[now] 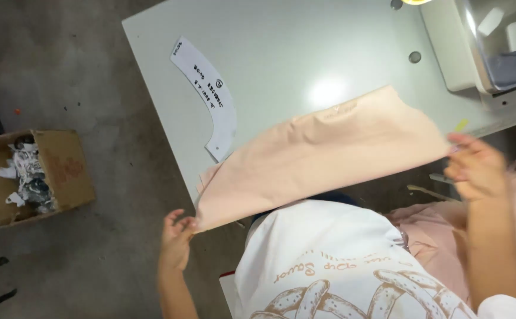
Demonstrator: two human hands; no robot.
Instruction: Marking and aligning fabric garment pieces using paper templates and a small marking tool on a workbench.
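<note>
A cardboard box (33,176) on the floor holds crumpled scraps. The left hand (177,236) pinches one corner of a peach fabric piece (323,153), and the right hand (476,168) grips the opposite corner (fingers curled, blurred). The cloth stretches across the table (281,53) edge, beside a curved paper pattern (208,94).

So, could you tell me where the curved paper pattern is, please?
The curved paper pattern lies on the left part of the table, its lower tip beside the peach fabric.
</note>
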